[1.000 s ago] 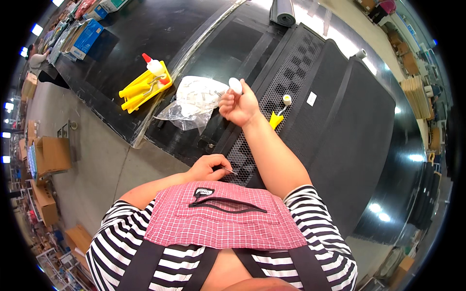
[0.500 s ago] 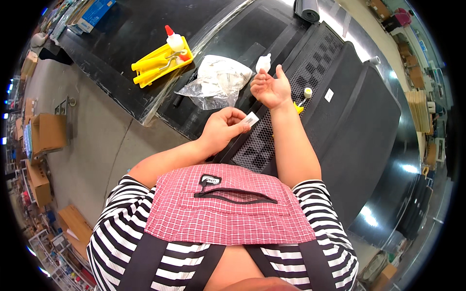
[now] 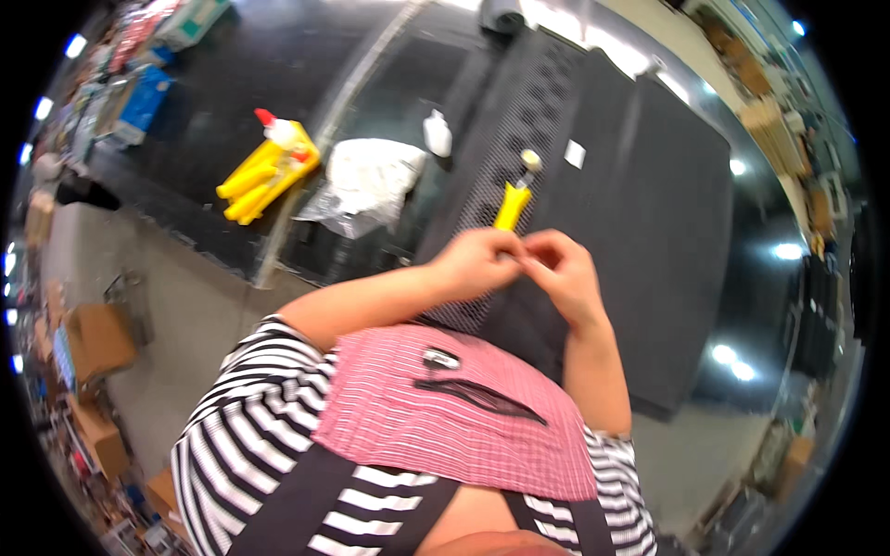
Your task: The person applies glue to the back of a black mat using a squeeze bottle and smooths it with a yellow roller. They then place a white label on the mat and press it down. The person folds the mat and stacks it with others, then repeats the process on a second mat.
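Observation:
My left hand point(image 3: 477, 262) and my right hand point(image 3: 567, 278) meet at the fingertips above the black panel point(image 3: 649, 222). Both are closed in a pinch. The small white label that my left hand held half a second ago is hidden by the blurred fingers. Just beyond them lies a yellow-handled roller point(image 3: 513, 204) on a perforated black strip point(image 3: 482, 199). Stuck on the panel is a white label point(image 3: 575, 153). A white bottle point(image 3: 437, 133) and a clear plastic bag with white contents point(image 3: 371, 181) lie left of the strip.
Farther left, a yellow tray point(image 3: 269, 176) holds a white bottle with a red tip and a yellow-handled tool. A dark roll point(image 3: 502, 16) lies at the far end. Cardboard boxes point(image 3: 100, 338) stand on the floor at left; a blue box point(image 3: 144, 104) sits at the far left.
My right hand has come down from its raised, open pose to my left hand, and its fingers have closed. My left hand has moved right. The whole view has shifted with my head.

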A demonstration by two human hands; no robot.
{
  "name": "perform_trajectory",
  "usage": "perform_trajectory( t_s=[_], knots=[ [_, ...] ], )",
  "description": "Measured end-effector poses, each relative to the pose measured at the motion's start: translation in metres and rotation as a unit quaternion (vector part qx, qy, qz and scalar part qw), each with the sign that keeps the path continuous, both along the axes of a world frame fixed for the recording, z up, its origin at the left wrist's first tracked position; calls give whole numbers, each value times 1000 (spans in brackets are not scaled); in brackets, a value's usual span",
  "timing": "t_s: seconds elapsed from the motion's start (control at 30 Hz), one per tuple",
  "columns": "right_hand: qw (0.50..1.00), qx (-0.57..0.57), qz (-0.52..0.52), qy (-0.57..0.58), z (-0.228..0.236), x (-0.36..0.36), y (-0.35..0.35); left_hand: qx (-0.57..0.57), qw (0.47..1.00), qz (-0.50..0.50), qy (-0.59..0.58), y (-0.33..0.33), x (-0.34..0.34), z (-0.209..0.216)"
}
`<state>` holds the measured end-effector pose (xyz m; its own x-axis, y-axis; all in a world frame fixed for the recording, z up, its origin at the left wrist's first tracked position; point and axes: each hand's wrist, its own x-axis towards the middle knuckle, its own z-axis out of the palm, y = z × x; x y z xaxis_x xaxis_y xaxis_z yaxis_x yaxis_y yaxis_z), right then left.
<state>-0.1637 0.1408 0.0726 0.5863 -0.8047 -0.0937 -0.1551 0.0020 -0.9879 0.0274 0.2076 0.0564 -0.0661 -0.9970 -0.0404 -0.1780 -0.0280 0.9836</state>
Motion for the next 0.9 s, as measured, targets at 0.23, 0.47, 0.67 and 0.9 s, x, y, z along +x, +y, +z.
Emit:
perform_trajectory(
  t_s=[0.23,0.47,0.67,0.9],
  knots=[
    [981,66,-177,-34,-1,-37,30,100,974,-57,197,-33,-46,-4],
    [969,86,-223,-67,-15,-70,20,20,994,-40,98,-61,-79,-7],
    [981,7,-189,34,17,-105,-19,53,993,-91,56,-77,-96,20],
    [981,13,-91,172,22,-120,-59,53,993,-106,-10,-98,-116,13]
  ],
)
